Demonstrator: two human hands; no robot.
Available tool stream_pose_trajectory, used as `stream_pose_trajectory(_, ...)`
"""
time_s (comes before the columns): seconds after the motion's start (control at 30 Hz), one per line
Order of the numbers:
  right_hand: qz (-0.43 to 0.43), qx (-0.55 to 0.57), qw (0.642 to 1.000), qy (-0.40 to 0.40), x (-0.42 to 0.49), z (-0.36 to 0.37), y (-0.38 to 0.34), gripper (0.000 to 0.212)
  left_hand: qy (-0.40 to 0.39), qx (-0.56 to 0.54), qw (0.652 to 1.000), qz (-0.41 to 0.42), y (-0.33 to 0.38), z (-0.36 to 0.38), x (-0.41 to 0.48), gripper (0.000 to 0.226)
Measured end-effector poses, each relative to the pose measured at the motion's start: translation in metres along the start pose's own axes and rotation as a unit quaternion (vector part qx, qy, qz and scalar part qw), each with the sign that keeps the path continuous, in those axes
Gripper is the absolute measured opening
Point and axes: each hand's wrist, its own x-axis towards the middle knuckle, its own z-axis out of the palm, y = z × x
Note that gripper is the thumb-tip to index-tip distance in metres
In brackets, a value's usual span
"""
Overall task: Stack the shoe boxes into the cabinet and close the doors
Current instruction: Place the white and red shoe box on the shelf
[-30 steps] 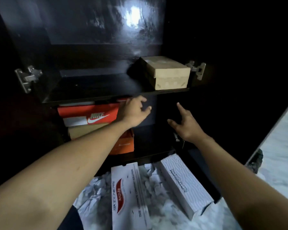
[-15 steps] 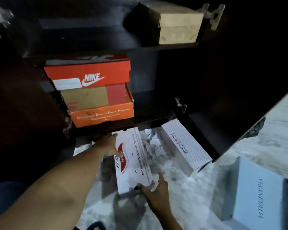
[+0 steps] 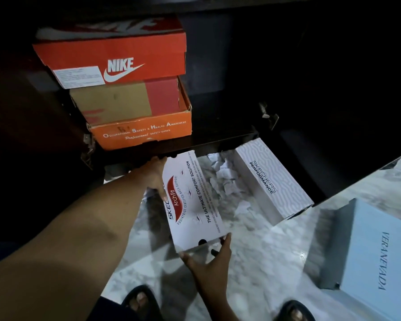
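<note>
Left grip [image 3: 156, 174] and right grip [image 3: 208, 262] are clamped on 1 white Arch Fit box [image 3: 192, 200] before the dark cabinet [image 3: 218, 141], which holds a stack of 3 boxes [image 3: 130, 89], with 2 more boxes [image 3: 271, 179] on the marble floor [image 3: 264, 262].

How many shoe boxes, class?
6: Nike box, brown box, orange box stacked in cabinet; ArchFit box between left hand and right hand; Performance box, Veranevada box on floor. Others possibly hidden.
</note>
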Motion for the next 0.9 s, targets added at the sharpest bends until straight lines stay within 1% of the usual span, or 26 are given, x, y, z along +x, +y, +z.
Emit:
stream_pose_trajectory(0.07,-0.024,0.0,1.0,0.005,0.003,-0.005,-0.007,0.143,0.005,-0.016,1.0,-0.004,0.0,0.007,-0.008,0.155)
stream_pose_trajectory(0.17,-0.066,0.039,0.997,0.0,0.012,-0.021,-0.013,0.138,0.034,-0.038,0.999,0.004,0.002,0.03,-0.024,0.152)
stream_pose_trajectory(0.27,-0.105,0.037,0.994,-0.013,0.017,-0.042,-0.017,0.137,0.043,-0.117,0.992,-0.036,-0.013,0.071,-0.024,0.148)
stream_pose_trajectory(0.3,-0.111,0.032,0.993,-0.012,0.019,-0.049,-0.017,0.137,0.044,-0.141,0.988,-0.049,-0.016,0.077,-0.027,0.143)
stream_pose_trajectory(0.33,-0.122,0.03,0.992,-0.011,0.021,-0.055,-0.019,0.136,0.055,-0.179,0.981,-0.045,-0.01,0.072,-0.043,0.134)
stream_pose_trajectory(0.4,-0.139,0.022,0.99,-0.006,0.026,-0.064,-0.029,0.133,0.076,-0.26,0.963,-0.016,-0.003,0.063,-0.062,0.098)
stream_pose_trajectory(0.43,-0.147,0.014,0.989,0.004,0.029,-0.07,-0.04,0.134,0.078,-0.289,0.954,-0.005,0.001,0.054,-0.07,0.086)
stream_pose_trajectory(0.47,-0.16,0.007,0.987,0.007,0.032,-0.075,-0.053,0.135,0.087,-0.307,0.948,0.001,0.003,0.045,-0.072,0.084)
stream_pose_trajectory(0.5,-0.162,0.0,0.987,0.019,0.038,-0.081,-0.065,0.133,0.109,-0.307,0.945,0.009,0.005,0.035,-0.073,0.091)
stream_pose_trajectory(0.57,-0.168,0.025,0.985,0.035,0.048,-0.095,-0.092,0.12,0.177,-0.294,0.939,0.007,0.006,0.015,-0.072,0.115)
stream_pose_trajectory(0.6,-0.175,0.038,0.983,0.041,0.052,-0.103,-0.109,0.112,0.204,-0.286,0.936,0.015,0.006,0.005,-0.069,0.121)
stream_pose_trajectory(0.63,-0.186,0.046,0.98,0.046,0.053,-0.113,-0.13,0.103,0.212,-0.289,0.933,0.024,0.014,-0.012,-0.077,0.12)
stream_pose_trajectory(0.7,-0.231,0.036,0.971,0.046,0.053,-0.133,-0.17,0.081,0.236,-0.335,0.911,0.054,0.036,-0.046,-0.1,0.107)
stream_pose_trajectory(0.73,-0.255,0.027,0.965,0.049,0.053,-0.142,-0.19,0.075,0.252,-0.359,0.896,0.071,0.049,-0.063,-0.113,0.103)
stream_pose_trajectory(0.77,-0.268,0.014,0.961,0.062,0.051,-0.15,-0.21,0.075,0.269,-0.374,0.883,0.086,0.06,-0.078,-0.123,0.103)
stream_pose_trajectory(0.9,-0.355,-0.01,0.929,0.105,0.043,-0.174,-0.283,0.096,0.344,-0.415,0.828,0.153,0.094,-0.141,-0.15,0.095)
